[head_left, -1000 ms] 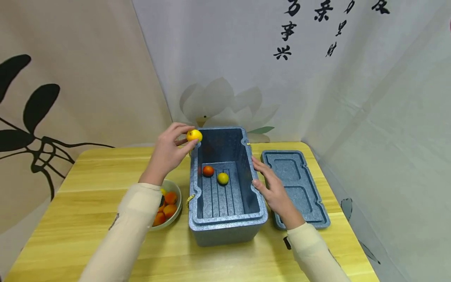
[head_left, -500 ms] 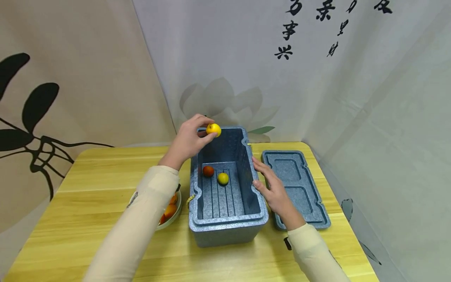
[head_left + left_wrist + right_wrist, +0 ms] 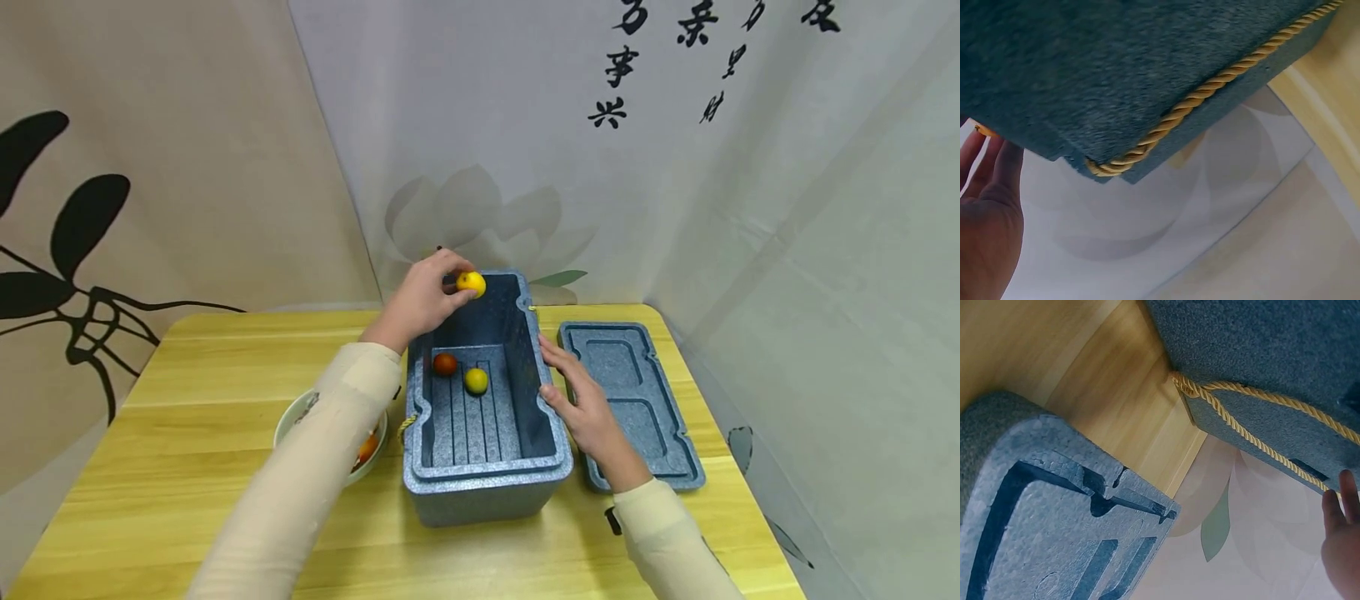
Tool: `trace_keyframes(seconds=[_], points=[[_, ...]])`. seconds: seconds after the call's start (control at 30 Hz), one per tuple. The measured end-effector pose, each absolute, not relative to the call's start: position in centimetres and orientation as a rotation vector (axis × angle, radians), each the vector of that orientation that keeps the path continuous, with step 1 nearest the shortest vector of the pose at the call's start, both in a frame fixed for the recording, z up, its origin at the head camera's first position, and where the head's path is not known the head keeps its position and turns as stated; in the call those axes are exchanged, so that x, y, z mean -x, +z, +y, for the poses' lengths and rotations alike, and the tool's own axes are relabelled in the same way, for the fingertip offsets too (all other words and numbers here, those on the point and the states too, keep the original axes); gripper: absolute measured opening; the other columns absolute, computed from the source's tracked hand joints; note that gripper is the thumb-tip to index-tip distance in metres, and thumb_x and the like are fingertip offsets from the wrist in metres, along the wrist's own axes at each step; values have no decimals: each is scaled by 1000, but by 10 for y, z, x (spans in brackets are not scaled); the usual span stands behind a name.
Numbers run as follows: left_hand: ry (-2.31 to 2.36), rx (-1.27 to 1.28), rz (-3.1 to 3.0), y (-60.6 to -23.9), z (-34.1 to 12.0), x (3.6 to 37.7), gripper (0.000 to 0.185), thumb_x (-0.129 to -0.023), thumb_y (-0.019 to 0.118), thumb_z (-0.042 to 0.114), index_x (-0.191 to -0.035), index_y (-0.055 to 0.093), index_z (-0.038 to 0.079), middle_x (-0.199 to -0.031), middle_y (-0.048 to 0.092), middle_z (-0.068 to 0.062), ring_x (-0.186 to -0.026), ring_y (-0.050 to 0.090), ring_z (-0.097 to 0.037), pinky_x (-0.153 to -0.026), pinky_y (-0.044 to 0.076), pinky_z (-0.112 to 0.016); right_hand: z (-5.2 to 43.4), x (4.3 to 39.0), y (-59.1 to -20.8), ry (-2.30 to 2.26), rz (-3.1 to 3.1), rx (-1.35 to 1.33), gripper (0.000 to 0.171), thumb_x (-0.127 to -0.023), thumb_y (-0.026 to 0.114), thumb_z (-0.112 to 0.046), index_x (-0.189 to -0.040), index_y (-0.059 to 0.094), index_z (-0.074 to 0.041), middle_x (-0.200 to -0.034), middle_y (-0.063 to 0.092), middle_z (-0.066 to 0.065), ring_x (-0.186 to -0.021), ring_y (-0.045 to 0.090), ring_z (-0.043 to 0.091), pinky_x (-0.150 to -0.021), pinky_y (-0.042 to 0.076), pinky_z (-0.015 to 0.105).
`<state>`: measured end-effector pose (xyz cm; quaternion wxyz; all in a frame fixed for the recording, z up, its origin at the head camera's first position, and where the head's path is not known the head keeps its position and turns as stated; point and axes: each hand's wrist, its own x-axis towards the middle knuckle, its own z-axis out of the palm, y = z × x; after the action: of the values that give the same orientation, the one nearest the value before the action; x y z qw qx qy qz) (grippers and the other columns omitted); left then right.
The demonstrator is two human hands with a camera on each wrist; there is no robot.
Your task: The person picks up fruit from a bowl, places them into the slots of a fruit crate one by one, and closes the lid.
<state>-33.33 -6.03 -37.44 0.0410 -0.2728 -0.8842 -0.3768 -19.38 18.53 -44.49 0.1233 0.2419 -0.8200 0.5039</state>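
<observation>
Now left hand (image 3: 420,302) fingers pinch yellow fruit (image 3: 471,284) over box (image 3: 483,483) rim; right hand (image 3: 588,408) fingers flat.

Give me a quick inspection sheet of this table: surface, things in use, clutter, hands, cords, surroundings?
Surface: yellow wooden table.
Things in use: open grey foam box holding a red fruit and a yellow fruit; another yellow fruit, the held fruit, over the box's far end.
Clutter: lid lying right of the box; bowl of orange fruit on the left.
Hands: left hand pinches the held fruit; right hand rests flat against the box's right wall.
Cords: gold rope handle on the box.
Surroundings: printed fabric backdrops.
</observation>
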Motion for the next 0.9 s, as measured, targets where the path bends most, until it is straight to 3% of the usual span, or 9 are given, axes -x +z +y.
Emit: trace_keyframes(seconds=[0.33, 0.9], points=[[-1032, 835, -2777, -386, -61, 340, 36, -92, 71, 11, -125, 62, 0, -117, 55, -12, -107, 55, -29, -94, 49, -38, 185, 192, -445, 1438, -2392, -698, 48, -96, 56, 2, -141, 44, 8, -150, 37, 23, -137, 33, 39, -110, 27, 57], [-980, 800, -2857, -392, -54, 345, 34, -92, 71, 10, -125, 64, 2, -123, 54, -11, -111, 53, -32, -98, 46, -40, 185, 193, -445, 1444, -2380, -717, 48, -95, 56, 3, -142, 44, 8, -150, 36, 24, -137, 34, 41, -109, 27, 60]])
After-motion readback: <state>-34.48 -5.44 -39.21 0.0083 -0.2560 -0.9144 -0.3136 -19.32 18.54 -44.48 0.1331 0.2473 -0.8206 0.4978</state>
